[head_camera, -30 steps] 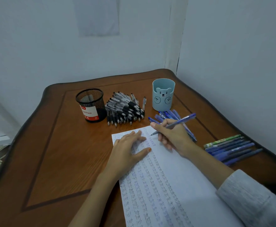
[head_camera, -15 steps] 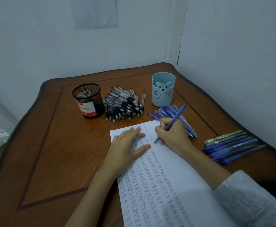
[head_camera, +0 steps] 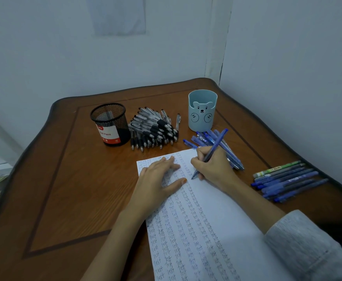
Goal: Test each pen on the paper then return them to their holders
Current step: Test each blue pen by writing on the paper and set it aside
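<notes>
The blue pen (head_camera: 218,141) is held in the right hand (head_camera: 213,167). The grip pinches the lower barrel between curled thumb and fingers, and the tip is down on the paper (head_camera: 223,201) near the sheet's far end, just beside the left thumb. The sheet runs from mid-desk toward the near edge. Columns of the word "test" fill its left part and a strip along its right side is bare. The left hand (head_camera: 158,179) lies flat on the far-left corner of the sheet, its grip spread and holding nothing, pinning the page.

Just behind the writing hand is a fan of loose blue pens (head_camera: 199,138), between it and the bear holder (head_camera: 202,113) near the desk's (head_camera: 64,179) far-right corner. A heap of black pens (head_camera: 154,130) lies between that cup and the mesh holder (head_camera: 110,124) further left. A row of pens (head_camera: 287,179) lies close to the right edge. No pen stands up out of either holder.

Risks, as I judge them:
- **Smudging:** the heel of the writing hand may drag across fresh ink.
- **Scattered pens:** the raised back end of the pen or the knuckles could nudge the loose fan and muddle tested pens with untested ones.
- **A dragged line:** if the left hand lifts mid-stroke, the sheet could slide.
- **Pens lost off the desk:** the sleeve (head_camera: 308,246) could brush the row by the right edge and roll pens off.
</notes>
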